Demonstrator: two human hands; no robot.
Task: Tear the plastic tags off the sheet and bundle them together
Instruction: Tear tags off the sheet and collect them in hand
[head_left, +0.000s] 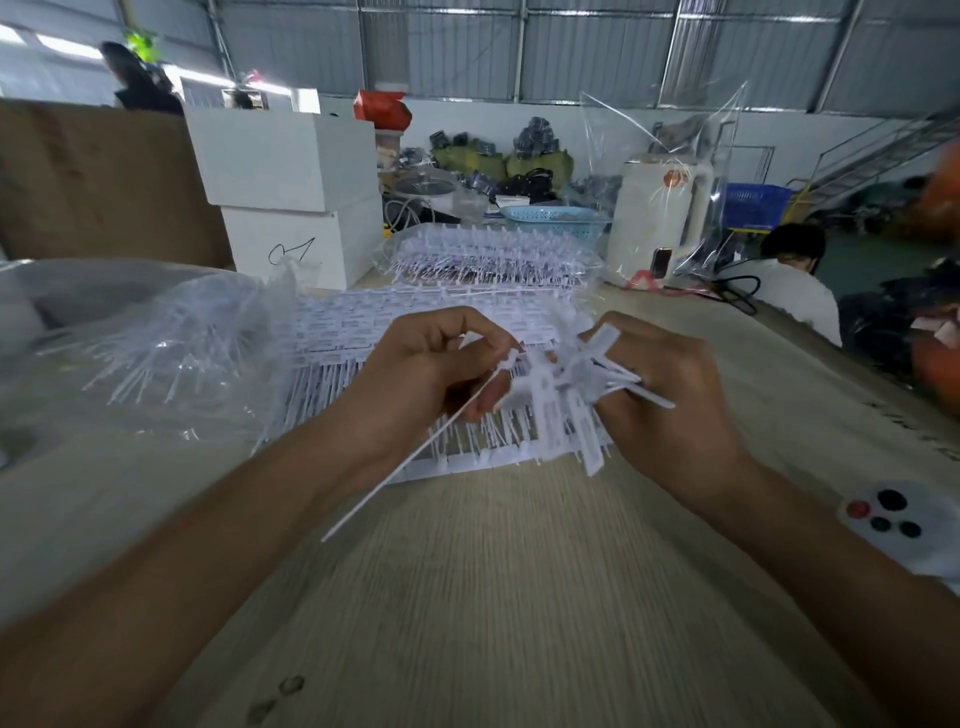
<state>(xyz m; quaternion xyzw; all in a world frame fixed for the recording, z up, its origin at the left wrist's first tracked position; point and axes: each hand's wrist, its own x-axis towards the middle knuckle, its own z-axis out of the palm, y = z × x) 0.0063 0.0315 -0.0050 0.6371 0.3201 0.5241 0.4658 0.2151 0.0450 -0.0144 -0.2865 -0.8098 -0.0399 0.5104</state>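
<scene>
- White plastic tags (576, 384)
- White sheet (363, 332) with rows of dark print
- Pale wood-grain table (493, 571)
- Light blue basket (556, 221)
- White boxes (291, 161)

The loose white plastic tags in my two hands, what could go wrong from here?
1. The right hand grips a splayed bunch of white plastic tags; some could slip out.
2. The long thin white tag in the left hand hangs low and might snag on the white tag sheet beneath.

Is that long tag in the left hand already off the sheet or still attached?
Off. The left hand pinches the long tag by its head, its tail hanging free above the sheet on the table.
</scene>
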